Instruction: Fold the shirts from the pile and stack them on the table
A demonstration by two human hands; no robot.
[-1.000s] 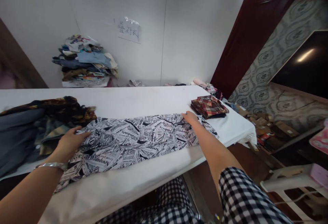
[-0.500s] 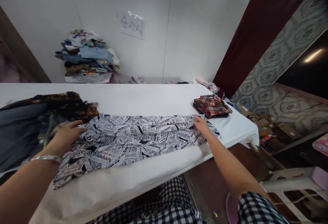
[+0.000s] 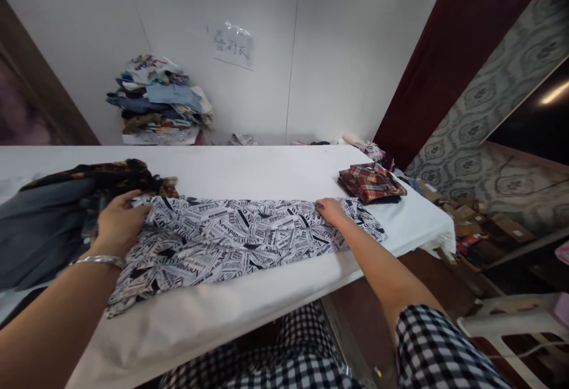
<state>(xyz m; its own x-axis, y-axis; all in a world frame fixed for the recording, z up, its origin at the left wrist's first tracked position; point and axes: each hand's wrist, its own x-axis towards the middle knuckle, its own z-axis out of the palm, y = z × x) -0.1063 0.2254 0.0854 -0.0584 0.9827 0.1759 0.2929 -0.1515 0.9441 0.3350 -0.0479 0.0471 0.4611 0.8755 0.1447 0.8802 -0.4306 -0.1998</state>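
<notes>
A black-and-white newspaper-print shirt (image 3: 249, 235) lies spread lengthwise along the front of the white-covered table (image 3: 253, 169), its lower left part draping over the front edge. My left hand (image 3: 121, 220), with a silver bangle at the wrist, pinches the shirt's far left corner. At the far edge toward the right, the fingers of my right hand (image 3: 331, 211) are closed on the cloth. Right of that hand, a flap of the same fabric lies on the table.
A folded red plaid shirt (image 3: 372, 181) sits at the right rear. Dark and grey garments (image 3: 53, 223) are heaped at the left. Behind the table rises a tall pile of clothes (image 3: 162, 101). A white stool (image 3: 511, 318) and cardboard boxes (image 3: 504, 229) stand at the right.
My left hand has risen slightly, away from me, with the shirt's left corner. My right hand has slid left along the far edge. The shirt's far edge now looks straighter.
</notes>
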